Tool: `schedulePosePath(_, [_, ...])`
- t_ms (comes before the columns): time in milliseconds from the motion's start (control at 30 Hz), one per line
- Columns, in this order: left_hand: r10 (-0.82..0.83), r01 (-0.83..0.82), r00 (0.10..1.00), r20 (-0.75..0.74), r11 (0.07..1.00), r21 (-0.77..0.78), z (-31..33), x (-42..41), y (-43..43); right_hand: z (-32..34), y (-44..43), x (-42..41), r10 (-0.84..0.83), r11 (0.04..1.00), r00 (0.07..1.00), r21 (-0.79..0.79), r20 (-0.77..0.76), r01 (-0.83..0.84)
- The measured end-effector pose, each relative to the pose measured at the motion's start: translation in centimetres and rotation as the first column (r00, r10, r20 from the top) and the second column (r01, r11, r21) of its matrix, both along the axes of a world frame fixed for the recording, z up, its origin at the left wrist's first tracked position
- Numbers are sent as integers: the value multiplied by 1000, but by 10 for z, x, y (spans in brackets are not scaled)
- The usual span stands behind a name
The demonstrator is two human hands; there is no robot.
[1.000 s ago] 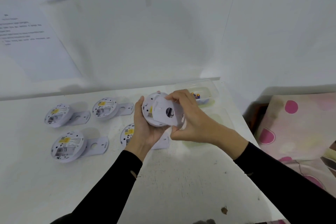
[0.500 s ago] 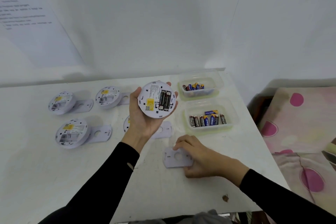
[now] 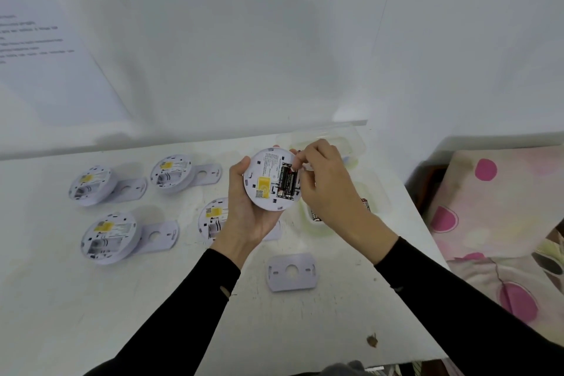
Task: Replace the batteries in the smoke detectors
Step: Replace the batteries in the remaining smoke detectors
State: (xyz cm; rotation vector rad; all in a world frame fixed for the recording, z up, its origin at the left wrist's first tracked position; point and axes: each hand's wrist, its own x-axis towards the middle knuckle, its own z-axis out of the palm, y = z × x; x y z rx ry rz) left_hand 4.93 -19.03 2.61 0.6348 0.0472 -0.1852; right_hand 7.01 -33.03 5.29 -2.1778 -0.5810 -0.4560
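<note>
My left hand (image 3: pixel 247 217) holds a round white smoke detector (image 3: pixel 268 181) back side up above the table. Its open bay shows two black batteries (image 3: pixel 287 182) side by side, next to a yellow label. My right hand (image 3: pixel 328 183) reaches in from the right, and its fingertips pinch the top end of the batteries. The detector's flat white cover plate (image 3: pixel 292 272) lies on the table below my hands.
Several other detectors lie back up on the white table (image 3: pixel 152 299) with their plates beside them: two at the back (image 3: pixel 91 185) (image 3: pixel 172 172), one front left (image 3: pixel 110 236), one (image 3: pixel 213 218) behind my left wrist. Two clear battery trays (image 3: pixel 351 146) (image 3: pixel 314 224) sit mostly hidden behind my right hand. A spotted cloth (image 3: pixel 500 223) lies to the right.
My right hand left the cover plate on the table and rose to the batteries in the detector. My left hand kept the detector raised and lowered it slightly.
</note>
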Motion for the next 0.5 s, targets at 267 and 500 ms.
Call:
schedulePosePath(267, [117,-115,991,-66,993,39,-2,2,-12,5,5,9,-28,999,990,-41,-140,23])
schedulePosePath(500, [158,-155,982,-102,987,36,-3,5,-8,18,-4,-4,190,979,939,132,-287,-157])
